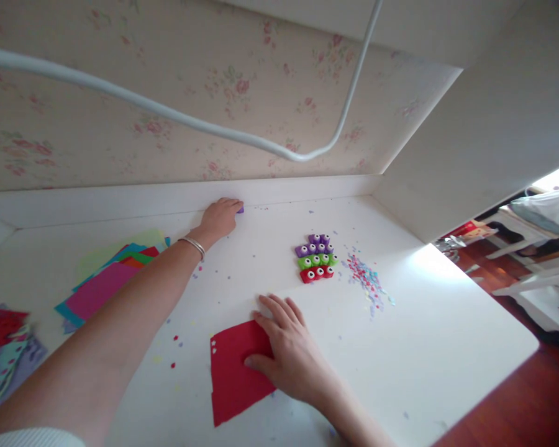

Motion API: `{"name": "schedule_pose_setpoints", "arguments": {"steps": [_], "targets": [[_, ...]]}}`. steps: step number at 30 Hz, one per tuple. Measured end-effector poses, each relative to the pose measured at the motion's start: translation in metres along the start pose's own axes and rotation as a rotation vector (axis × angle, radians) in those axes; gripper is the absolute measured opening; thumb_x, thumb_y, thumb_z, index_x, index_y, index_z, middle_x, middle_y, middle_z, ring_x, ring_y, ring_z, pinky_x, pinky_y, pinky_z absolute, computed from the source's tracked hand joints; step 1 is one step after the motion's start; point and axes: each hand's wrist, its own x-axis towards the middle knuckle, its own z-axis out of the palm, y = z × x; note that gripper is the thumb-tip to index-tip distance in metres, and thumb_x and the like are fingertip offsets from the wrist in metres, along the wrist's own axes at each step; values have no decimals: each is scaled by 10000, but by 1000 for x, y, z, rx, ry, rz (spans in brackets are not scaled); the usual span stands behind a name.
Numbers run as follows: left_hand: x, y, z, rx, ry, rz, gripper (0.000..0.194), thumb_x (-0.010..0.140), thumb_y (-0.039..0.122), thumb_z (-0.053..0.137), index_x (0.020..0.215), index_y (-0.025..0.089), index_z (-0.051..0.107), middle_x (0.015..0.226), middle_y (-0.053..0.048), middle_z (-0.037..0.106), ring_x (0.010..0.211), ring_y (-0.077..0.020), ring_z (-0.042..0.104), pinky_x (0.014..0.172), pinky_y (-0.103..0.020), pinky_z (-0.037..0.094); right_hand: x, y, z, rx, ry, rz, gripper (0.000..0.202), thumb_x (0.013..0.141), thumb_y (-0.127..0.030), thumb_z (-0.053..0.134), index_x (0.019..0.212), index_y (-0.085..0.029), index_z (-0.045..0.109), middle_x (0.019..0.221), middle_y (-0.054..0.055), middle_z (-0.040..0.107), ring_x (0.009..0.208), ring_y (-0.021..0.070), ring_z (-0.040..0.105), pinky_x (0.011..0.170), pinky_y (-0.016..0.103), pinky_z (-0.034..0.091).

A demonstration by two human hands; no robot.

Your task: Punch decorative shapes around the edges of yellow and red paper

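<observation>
A sheet of red paper with small holes punched near its left edge lies on the white table. My right hand rests with fingers spread on the sheet's right side. My left hand, with a bracelet at the wrist, reaches to the back of the table. Its fingers are on a small purple object, mostly hidden beneath them. Purple, green and red pieces with eye-like white dots stand in rows right of centre. Beside them is a scatter of tiny paper bits.
Coloured paper sheets lie in a pile under and beside my left forearm. More punched paper is at the far left. A white cable hangs in front of the flowered wall. The table's edge is at the right.
</observation>
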Motion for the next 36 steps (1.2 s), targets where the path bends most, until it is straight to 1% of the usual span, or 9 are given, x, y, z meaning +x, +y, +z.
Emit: {"name": "schedule_pose_setpoints", "arguments": {"steps": [6, 8, 11, 13, 19, 24, 28, 31, 36], "targets": [[7, 7, -2, 50, -10, 20, 383, 851, 46, 423, 1083, 192, 691, 1135, -102, 656, 1110, -277, 511, 1006, -456, 320, 5, 0, 5, 229, 151, -49, 117, 876, -157, 566, 947, -240, 608, 1060, 5, 678, 1050, 168, 612, 1184, 483, 94], [7, 13, -6, 61, -18, 37, 306, 873, 92, 444, 965, 188, 719, 1096, -107, 663, 1131, -291, 496, 1049, -496, 252, 7, 4, 9, 324, 220, -15, 129, 915, -165, 495, 910, -236, 602, 900, -9, 685, 875, 154, 644, 1139, 470, 246], [0, 24, -13, 56, -52, 65, 205, 879, 192, 517, 879, 171, 721, 1066, -113, 668, 1128, -293, 506, 1032, -462, 286, 9, 10, 13, 612, 344, 178, 136, 925, -324, 517, 1024, -246, 568, 935, 27, 680, 753, 179, 654, 769, 352, 539], [-13, 31, -18, 43, -78, 68, 186, 874, 252, 554, 886, 163, 717, 1050, -117, 672, 1104, -292, 533, 975, -419, 356, 11, 13, 14, 881, 394, 295, 253, 896, -424, 560, 1078, -260, 492, 952, 32, 675, 633, 172, 646, 525, 278, 517], [-103, 44, -34, -36, -130, 20, 237, 923, 314, 500, 1037, 221, 686, 1083, -58, 685, 948, -235, 646, 802, -330, 484, 10, 9, 5, 1172, 363, 306, 363, 820, -477, 672, 987, -273, 423, 868, -20, 664, 523, 139, 612, 442, 230, 468], [-202, 48, -50, -253, -49, -65, 283, 925, 269, 479, 1151, 300, 647, 1173, -19, 668, 1061, -206, 634, 907, -331, 504, 6, 5, 8, 1092, 214, 323, 301, 828, -503, 652, 901, -240, 524, 705, -15, 661, 521, 153, 603, 431, 221, 427], [-263, 55, -50, -495, 81, -184, 243, 904, 300, 525, 1109, 334, 651, 1096, -19, 697, 997, -212, 664, 896, -361, 545, 6, 4, 17, 881, 246, 229, 215, 847, -430, 651, 905, -224, 668, 977, 45, 705, 771, 185, 663, 621, 270, 522], [-287, 59, -44, -679, 121, -267, 244, 896, 311, 556, 1129, 321, 626, 1085, -13, 704, 924, -189, 692, 838, -323, 586, 8, 1, 21, 810, 274, 189, 202, 853, -392, 653, 967, -233, 703, 1106, 56, 676, 878, 190, 661, 718, 285, 541], [-295, 61, -38, -740, 130, -263, 252, 881, 309, 590, 1126, 338, 639, 1063, -6, 720, 918, -195, 703, 843, -334, 598, 10, -2, 24, 904, 227, 236, 271, 831, -396, 679, 1053, -242, 674, 1168, 60, 640, 748, 157, 664, 566, 244, 541]]}}
